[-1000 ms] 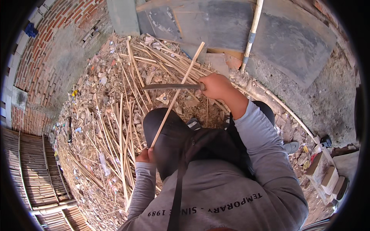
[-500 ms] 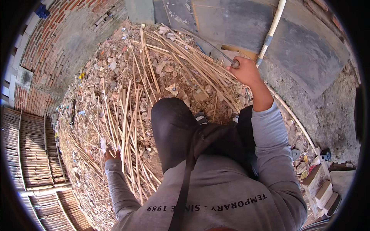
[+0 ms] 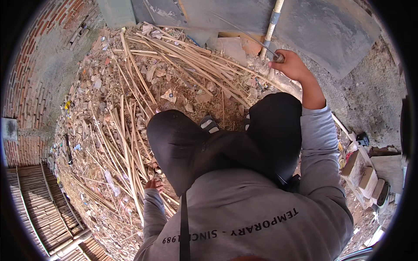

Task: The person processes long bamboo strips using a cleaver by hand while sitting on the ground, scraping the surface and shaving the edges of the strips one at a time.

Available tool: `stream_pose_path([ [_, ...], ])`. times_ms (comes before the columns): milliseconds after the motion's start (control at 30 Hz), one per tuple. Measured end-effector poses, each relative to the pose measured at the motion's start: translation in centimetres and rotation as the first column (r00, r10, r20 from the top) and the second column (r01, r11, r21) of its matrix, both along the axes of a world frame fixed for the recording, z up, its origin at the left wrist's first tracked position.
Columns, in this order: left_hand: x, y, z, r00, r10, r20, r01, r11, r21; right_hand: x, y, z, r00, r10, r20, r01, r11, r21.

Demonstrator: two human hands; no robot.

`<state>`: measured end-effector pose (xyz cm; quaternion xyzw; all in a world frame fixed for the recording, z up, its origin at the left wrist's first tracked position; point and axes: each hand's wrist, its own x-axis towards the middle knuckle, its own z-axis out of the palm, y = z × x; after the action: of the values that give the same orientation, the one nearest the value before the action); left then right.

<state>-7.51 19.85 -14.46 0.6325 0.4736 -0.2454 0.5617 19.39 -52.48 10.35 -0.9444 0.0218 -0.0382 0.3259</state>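
Person squats on a rubble-strewn ground [image 3: 87, 100] covered in split bamboo strips. Right hand [image 3: 291, 66] is raised toward the far edge of the ground, near the grey slab wall [image 3: 331, 30], fingers wrapped tight round the handle of a long thin blade [image 3: 248, 37] that runs up and left from the fist. Left hand [image 3: 154, 185] is down low at the near-left side, beside the knee, fingers curled onto the ends of the near bundle of bamboo strips [image 3: 126, 148]; whether it pinches a single strip or just rests on several cannot be told, fingertips are half hidden. A second heap of strips [image 3: 187, 56] lies fanned across the far part of the ground, below the blade. A pale upright pole [image 3: 272, 26] stands just beside the right hand.

To do this step well, judging from the pose: pick one strip cleanly out of the near bundle, lift its end free of the neighbours, keep the blade well apart from the left fingers and knees [image 3: 174, 135], edge turned away from the body. Footing looks loose, so stay balanced.
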Motion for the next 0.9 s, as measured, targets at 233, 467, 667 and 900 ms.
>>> stream_pose_path([
  [233,-3.5,-2.2,-1.7,0.991,0.003,-0.137,0.007,0.997,0.073,-5.6,-7.5,-19.2,0.926,-0.078,-0.369,0.143,0.978,0.153],
  [467,-3.2,-3.2,2.2,0.983,-0.044,-0.179,0.081,0.976,0.204,-9.5,-6.2,-34.4,0.834,-0.086,-0.545,0.192,0.971,0.142],
  [667,-2.1,-3.6,4.9,0.976,-0.079,-0.203,0.137,0.947,0.289,-10.2,-4.0,-38.1,0.802,0.014,-0.597,0.162,0.957,0.240],
  [900,0.1,-3.9,6.7,0.969,-0.110,-0.220,0.183,0.920,0.346,-9.6,-4.0,-37.4,0.917,-0.115,-0.382,0.203,0.959,0.197],
])
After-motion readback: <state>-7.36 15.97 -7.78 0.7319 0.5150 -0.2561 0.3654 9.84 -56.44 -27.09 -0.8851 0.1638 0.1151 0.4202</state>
